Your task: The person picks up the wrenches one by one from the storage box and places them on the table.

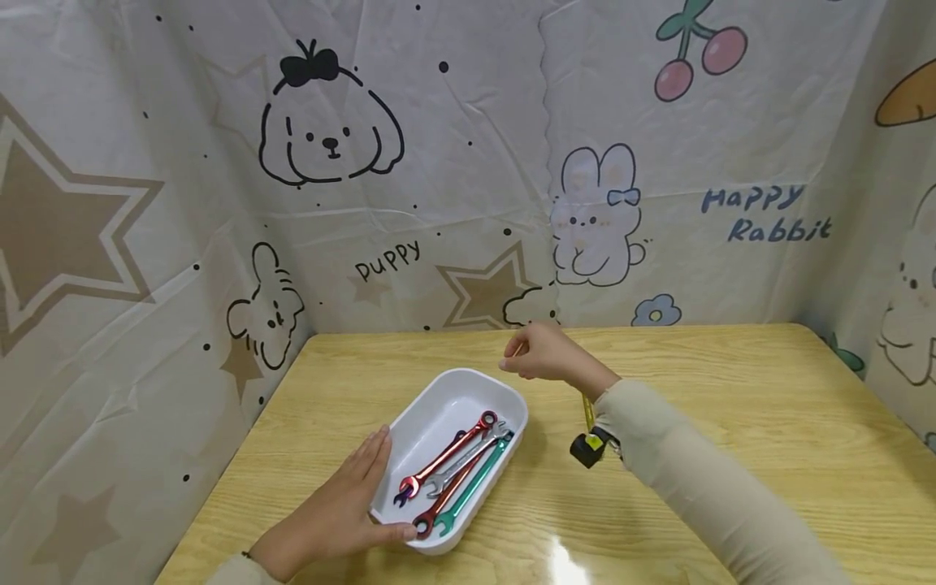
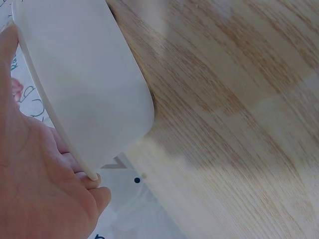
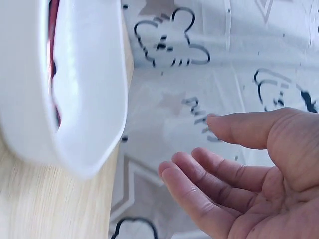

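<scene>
A white plastic tray [image 1: 415, 418] stands slanted on the table. In it lie several wrenches: a red wrench [image 1: 448, 455], a silver wrench [image 1: 468, 460] and a green wrench [image 1: 477, 483] show, with another red one partly under them. My left hand [image 1: 344, 496] holds the tray's rim at the near left corner, fingers along the left side and thumb at the near end. The left wrist view shows its fingers [image 2: 89, 180] at the rim. Beyond the tray's far right corner, my right hand [image 1: 548, 351] hovers with nothing in it, fingers loosely bent and thumb apart.
A black and yellow tape measure [image 1: 588, 448] lies to the right of the tray, beside the right sleeve, with a piece of yellow tape [image 1: 588, 410] showing. The wood-grain table [image 1: 702, 366] ends at a printed cloth [image 1: 468, 179] at the back and sides.
</scene>
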The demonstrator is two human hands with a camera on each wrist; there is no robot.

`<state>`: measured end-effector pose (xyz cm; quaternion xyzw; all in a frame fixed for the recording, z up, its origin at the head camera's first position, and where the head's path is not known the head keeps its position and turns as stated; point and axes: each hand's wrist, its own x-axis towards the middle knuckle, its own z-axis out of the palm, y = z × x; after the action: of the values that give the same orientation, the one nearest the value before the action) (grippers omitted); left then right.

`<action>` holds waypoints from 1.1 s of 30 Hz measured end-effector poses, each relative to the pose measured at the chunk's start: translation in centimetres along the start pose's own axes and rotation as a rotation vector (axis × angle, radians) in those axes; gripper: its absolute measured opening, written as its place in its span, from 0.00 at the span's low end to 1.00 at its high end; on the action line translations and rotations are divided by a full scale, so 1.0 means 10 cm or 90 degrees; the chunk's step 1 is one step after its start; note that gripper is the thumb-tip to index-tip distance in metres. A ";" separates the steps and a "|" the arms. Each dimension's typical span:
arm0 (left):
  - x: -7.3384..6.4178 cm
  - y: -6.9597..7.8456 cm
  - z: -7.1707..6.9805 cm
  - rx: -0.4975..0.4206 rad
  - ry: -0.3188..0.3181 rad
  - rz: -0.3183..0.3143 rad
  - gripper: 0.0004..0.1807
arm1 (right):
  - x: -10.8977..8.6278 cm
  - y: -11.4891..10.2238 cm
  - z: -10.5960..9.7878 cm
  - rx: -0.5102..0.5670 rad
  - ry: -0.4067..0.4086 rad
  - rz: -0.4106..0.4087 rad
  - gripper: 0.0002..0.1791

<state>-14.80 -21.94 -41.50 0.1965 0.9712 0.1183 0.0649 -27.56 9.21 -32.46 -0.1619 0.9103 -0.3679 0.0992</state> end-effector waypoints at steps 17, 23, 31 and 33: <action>0.01 -0.04 -0.03 -0.002 0.005 0.024 0.67 | 0.26 -0.47 0.55 0.070 -0.090 -0.059 0.11; 0.01 -0.05 0.00 -0.005 -0.001 0.023 0.67 | 0.35 -0.47 0.72 0.070 -0.125 -0.047 0.09; 0.00 -0.04 0.02 0.001 0.008 0.025 0.67 | 0.38 -0.47 0.85 0.041 -0.170 -0.041 0.07; 0.00 -0.04 0.02 0.003 0.010 0.028 0.67 | 0.39 -0.47 0.87 0.043 -0.181 -0.040 0.07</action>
<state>-14.94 -22.24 -41.77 0.2168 0.9674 0.1192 0.0545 -27.50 -0.98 -35.60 -0.2376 0.8685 -0.3748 0.2210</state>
